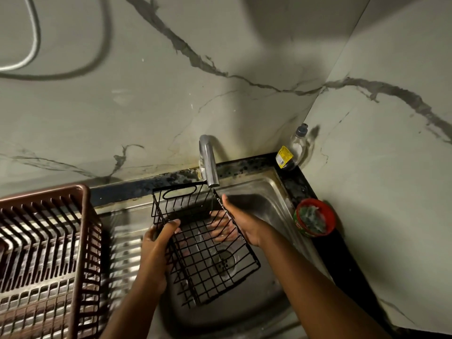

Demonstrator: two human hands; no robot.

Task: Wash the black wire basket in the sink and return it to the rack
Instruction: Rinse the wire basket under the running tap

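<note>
Here, going from the left, we first have the brown plastic rack (pixel 46 250) on the ribbed drainboard, standing just beside the sink (pixel 271 192); we take it for the place the basket goes back to. Next comes our left hand (pixel 156 248), fingers curled over the left rim of the black wire basket (pixel 203 243), thumb on the outside, the wrist coming up from the near edge and bent a little inward. The basket itself hangs over the sink bowl, tilted so that its open side faces us and its far end sits right under the tap (pixel 208 162), with the drain showing through the mesh. A thin run of water seems to fall from the spout into the basket, though the light is too dim for us to be sure. We judge the basket light and stiff: thin coated wire that will not flex in the grip, but wet and probably slippery, and narrow enough to press into the fingers. The rims, or the oval handle loop at the far end, look to us the best places to hold, not the floor mesh. On the right, our right hand (pixel 239 223) holds the right wall, thumb along the top rim and the spread fingers reaching inside against the wires, forearm slanting in from the near right. Farther right, on the dark ledge, stand a soap bottle (pixel 291 152) and a red tub with a scrubber (pixel 314 217).
</note>
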